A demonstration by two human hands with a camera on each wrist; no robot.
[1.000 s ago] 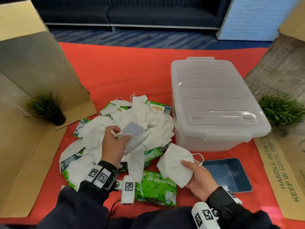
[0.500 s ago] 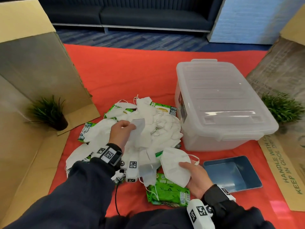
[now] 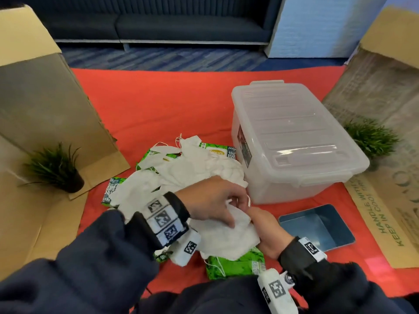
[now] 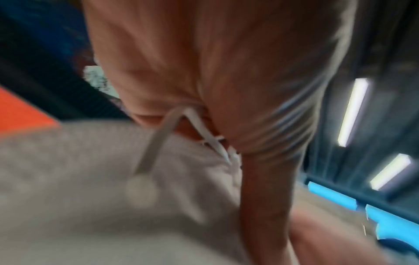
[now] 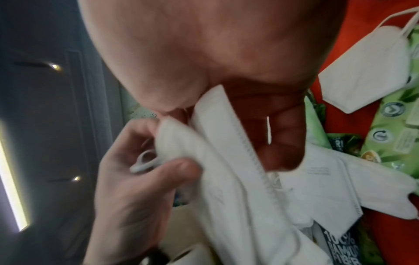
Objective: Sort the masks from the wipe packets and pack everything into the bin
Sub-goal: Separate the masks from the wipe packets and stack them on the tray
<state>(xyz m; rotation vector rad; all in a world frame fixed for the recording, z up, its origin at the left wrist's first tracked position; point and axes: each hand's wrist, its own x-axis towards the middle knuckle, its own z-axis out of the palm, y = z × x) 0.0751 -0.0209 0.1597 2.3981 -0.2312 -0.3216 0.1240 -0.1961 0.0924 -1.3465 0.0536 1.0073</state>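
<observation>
A heap of white masks (image 3: 192, 173) lies on the red cloth over green wipe packets (image 3: 217, 150). My right hand (image 3: 254, 214) holds a small stack of folded masks (image 3: 226, 236) just above another green packet (image 3: 235, 264). My left hand (image 3: 235, 207) reaches across onto that stack and pinches the top mask's edge and ear loop. In the right wrist view, the left thumb (image 5: 179, 168) presses the mask edge (image 5: 226, 152) against its fingers. The left wrist view is blurred; an ear loop (image 4: 158, 143) runs under my fingers. The clear bin (image 3: 294, 137) stands to the right, lid on.
A blue tray (image 3: 317, 227) lies right of my hands, in front of the bin. Small potted plants stand at the left (image 3: 56, 171) and right (image 3: 371, 137). Tall cardboard boxes (image 3: 45, 98) flank both sides of the red cloth.
My left hand has lifted a mask off the heap and carried it right, onto the mask in my right hand. The right hand has stayed in place.
</observation>
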